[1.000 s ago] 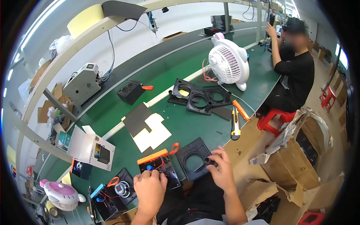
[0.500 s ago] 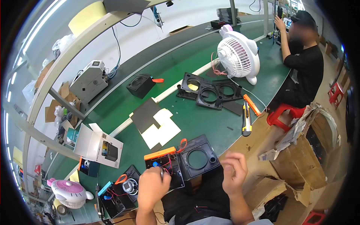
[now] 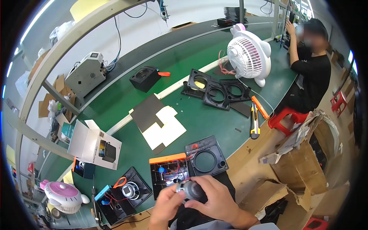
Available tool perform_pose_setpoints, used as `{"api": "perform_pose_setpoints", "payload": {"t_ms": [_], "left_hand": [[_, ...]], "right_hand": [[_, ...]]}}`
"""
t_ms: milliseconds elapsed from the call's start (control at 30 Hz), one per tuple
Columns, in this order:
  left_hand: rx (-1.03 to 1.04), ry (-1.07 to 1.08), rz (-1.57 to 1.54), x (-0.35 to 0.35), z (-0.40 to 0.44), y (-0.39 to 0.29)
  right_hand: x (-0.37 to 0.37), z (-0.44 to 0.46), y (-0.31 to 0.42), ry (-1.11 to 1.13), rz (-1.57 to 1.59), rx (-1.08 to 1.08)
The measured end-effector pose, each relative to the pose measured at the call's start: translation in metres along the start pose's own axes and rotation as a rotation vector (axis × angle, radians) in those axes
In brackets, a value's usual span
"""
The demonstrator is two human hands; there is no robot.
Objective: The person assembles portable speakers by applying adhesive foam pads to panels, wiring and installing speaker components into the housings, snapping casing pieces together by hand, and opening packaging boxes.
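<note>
Both my hands are closed around a round, dark speaker driver with a greyish rim, low in the view. My left hand grips its left edge and my right hand wraps its right side. Just beyond them lies an opened black speaker box with an orange strip, a blue part and red wires inside. Its black front panel, with a large round hole, lies against it on the right. A second opened box with a blue strip sits to the left, beside a panel carrying a silver-backed speaker.
Black frames, a yellow-black utility knife and a white fan stand or lie farther back. Yellow-backed sheets and a printed carton are on the green table. A co-worker sits at right, near torn cardboard boxes.
My right hand has come in from the right to join my left. The speaker driver now shows between them, in front of the opened box. The view has shifted slightly.
</note>
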State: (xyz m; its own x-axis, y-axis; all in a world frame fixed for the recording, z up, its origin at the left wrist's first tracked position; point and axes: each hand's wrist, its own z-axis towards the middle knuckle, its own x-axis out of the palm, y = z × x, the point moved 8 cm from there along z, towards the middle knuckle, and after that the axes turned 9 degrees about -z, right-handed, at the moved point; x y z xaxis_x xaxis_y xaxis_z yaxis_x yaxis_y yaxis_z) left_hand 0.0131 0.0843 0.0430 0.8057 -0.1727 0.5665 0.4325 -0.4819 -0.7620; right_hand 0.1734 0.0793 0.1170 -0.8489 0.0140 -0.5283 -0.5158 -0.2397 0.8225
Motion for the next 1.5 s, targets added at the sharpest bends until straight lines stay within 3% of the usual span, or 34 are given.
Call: {"api": "perform_pose_setpoints", "payload": {"t_ms": [100, 133, 233, 267, 367, 400, 500, 633, 900, 1000, 1133, 1233, 1300, 1500], "left_hand": [[0.006, -0.002, 0.147, -0.001, -0.002, 0.002], [-0.016, 0.086, 0.122, 0.016, -0.008, -0.008], [0.101, -0.005, 1.019, 0.024, -0.034, -0.046], [0.554, 0.057, 1.272, 0.047, -0.037, -0.067], [0.783, -0.029, 1.704, 0.070, -0.034, -0.081], [0.821, 0.035, 1.627, 0.042, -0.021, -0.062], [0.575, 0.005, 1.642, 0.027, -0.013, -0.035], [0.672, -0.041, 1.582, 0.029, -0.012, -0.032], [0.625, -0.057, 1.585, 0.040, -0.010, -0.033], [0.616, -0.069, 1.574, 0.039, -0.006, -0.030], [0.559, -0.076, 1.558, 0.043, -0.006, -0.035], [0.154, 0.052, 1.264, 0.035, -0.011, -0.039], [0.753, -0.108, 1.423, 0.055, -0.030, -0.085], [0.762, -0.208, 1.730, 0.054, 0.009, -0.128]], "right_hand": [[-0.008, 0.008, -0.002, 0.032, -0.019, -0.031], [-0.016, 0.013, -0.004, 0.010, -0.050, -0.019], [-0.036, 0.034, -0.017, -0.036, -0.165, 0.005], [-0.034, 0.046, -0.020, 0.046, -0.205, 0.015], [-0.017, 0.065, -0.033, 0.248, -0.374, -0.033], [-0.009, 0.069, -0.039, 0.309, -0.438, -0.062], [0.002, 0.076, -0.051, 0.332, -0.583, -0.122], [0.010, 0.080, -0.053, 0.305, -0.625, -0.137], [0.015, 0.079, -0.049, 0.198, -0.625, -0.186], [0.022, 0.086, -0.048, 0.274, -0.699, -0.156], [0.037, 0.084, -0.045, 0.217, -0.896, -0.132], [0.037, 0.088, -0.045, 0.234, -0.899, -0.162], [0.021, 0.087, -0.050, 0.294, -0.744, -0.224], [0.000, 0.074, -0.073, 0.346, -0.598, -0.305]]}}
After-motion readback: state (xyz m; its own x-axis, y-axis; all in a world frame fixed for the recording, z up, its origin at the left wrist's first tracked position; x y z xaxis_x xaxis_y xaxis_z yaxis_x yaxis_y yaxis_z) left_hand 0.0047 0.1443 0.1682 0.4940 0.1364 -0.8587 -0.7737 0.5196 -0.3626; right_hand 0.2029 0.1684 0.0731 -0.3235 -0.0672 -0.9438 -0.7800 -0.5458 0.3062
